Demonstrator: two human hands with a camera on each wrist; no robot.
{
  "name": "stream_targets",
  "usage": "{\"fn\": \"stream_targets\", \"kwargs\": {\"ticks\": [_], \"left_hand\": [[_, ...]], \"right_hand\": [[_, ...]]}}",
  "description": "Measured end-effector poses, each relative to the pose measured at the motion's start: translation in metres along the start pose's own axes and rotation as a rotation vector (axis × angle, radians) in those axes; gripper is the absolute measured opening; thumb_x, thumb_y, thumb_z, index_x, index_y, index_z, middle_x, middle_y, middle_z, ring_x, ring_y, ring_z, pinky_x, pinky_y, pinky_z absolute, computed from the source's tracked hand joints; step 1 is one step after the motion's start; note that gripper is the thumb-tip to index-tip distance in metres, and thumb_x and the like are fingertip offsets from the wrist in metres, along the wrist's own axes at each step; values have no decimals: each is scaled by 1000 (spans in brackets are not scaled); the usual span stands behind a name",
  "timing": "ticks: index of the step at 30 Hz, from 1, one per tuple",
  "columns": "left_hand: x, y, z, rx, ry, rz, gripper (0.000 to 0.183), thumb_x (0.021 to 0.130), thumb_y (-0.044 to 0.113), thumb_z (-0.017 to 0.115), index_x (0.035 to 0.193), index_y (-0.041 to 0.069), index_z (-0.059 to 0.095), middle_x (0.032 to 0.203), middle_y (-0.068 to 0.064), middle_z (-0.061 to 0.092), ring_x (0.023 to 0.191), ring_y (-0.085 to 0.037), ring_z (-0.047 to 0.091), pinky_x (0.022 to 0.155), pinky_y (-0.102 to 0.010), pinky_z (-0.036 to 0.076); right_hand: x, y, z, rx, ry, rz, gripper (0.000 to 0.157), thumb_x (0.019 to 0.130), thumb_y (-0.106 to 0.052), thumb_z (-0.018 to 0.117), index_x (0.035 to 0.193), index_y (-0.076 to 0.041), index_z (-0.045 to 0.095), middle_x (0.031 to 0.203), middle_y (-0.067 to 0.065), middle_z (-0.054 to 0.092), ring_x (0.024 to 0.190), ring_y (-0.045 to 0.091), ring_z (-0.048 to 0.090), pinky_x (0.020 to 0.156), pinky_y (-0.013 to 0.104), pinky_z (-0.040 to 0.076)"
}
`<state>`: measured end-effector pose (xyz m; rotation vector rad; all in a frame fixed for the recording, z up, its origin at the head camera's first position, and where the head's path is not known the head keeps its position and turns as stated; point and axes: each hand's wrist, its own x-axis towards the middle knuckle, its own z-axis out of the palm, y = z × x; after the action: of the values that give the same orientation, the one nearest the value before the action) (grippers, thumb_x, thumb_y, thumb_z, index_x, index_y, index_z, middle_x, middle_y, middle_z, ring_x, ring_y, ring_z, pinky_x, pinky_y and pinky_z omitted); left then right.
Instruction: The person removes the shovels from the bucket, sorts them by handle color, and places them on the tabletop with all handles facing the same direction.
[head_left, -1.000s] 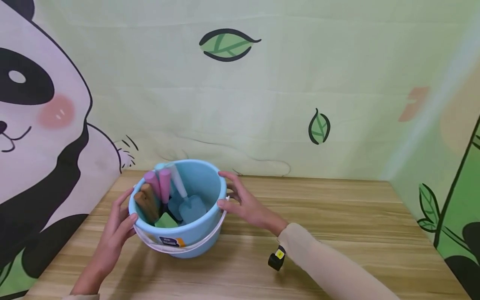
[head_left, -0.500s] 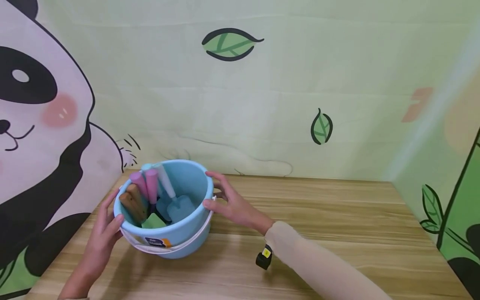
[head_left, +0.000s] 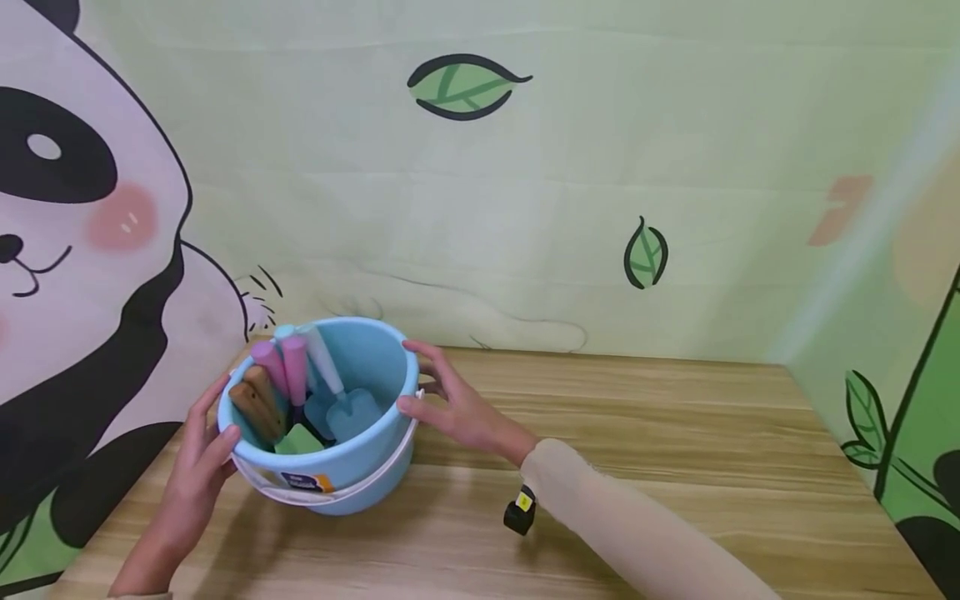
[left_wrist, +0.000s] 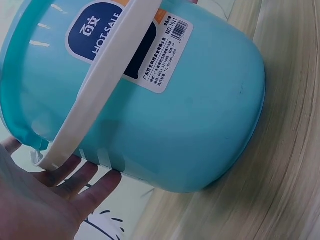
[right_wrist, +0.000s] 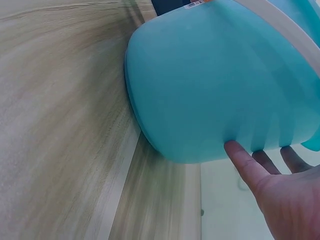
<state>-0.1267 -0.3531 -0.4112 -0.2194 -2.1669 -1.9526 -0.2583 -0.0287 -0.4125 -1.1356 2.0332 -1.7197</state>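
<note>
A light blue bucket (head_left: 360, 463) with a white handle (head_left: 300, 498) lowered across its front stands at the left of the table. My left hand (head_left: 191, 483) holds its left side, thumb at the rim and fingers along the outer wall. On the opposite side my right hand (head_left: 465, 417) grips the rim, thumb in front and fingers behind. Inside lean two pink handles (head_left: 296, 371), brown wooden pieces (head_left: 258, 404), a pale blue toy shovel (head_left: 352, 414) and a green piece (head_left: 298, 440). Their lower ends are partly hidden. The wrist views show fingers against the bucket's outside.
The wood-grain table (head_left: 637, 467) extends to the right of the bucket. Behind it hangs a pale green backdrop (head_left: 525, 208) printed with a panda and leaves. A small black device (head_left: 520, 512) with a yellow mark is at my right wrist, below the sleeve.
Both hands have moved the bucket to the left, farther in the first half second than in the second. Their hold on it looks the same, and the contents stay inside.
</note>
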Motion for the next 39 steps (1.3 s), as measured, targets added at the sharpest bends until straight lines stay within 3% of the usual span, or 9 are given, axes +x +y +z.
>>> {"fn": "stream_targets", "kwargs": {"ticks": [4,13,26,34,39], "left_hand": [[0,2,-1,4,1,-11,60,110,18,34,165,31,12,161,-8,22,133,-8,39,91,-14,46],[1,-2,-10,5,46,-60,58,109,23,34,163,33,13,159,-6,21,133,-14,35,87,-13,46],[3,-2,-9,23,33,-86,59,109,25,34,163,34,12,160,-6,20,134,-14,35,86,-12,45],[2,-3,-9,30,47,-98,59,109,25,34,163,34,12,159,-7,21,132,-12,36,85,-11,46],[4,-3,-9,48,40,-104,59,109,27,34,163,35,10,160,-7,19,134,-13,34,85,-10,45]], "right_hand": [[2,-1,1,12,-3,1,81,94,-62,63,159,-38,21,159,1,31,136,30,46,95,36,54],[7,-3,8,22,-14,-23,82,95,-59,63,160,-33,20,161,8,29,134,27,47,95,35,54],[6,-5,4,10,-28,-14,81,96,-55,63,160,-33,20,160,11,31,133,32,48,93,35,55],[10,-32,-20,-165,-82,56,80,95,-50,67,160,-37,22,159,1,37,135,28,48,94,36,54],[19,-56,-35,-270,-89,64,82,94,-47,70,160,-39,23,161,0,34,139,36,45,98,46,53]]}}
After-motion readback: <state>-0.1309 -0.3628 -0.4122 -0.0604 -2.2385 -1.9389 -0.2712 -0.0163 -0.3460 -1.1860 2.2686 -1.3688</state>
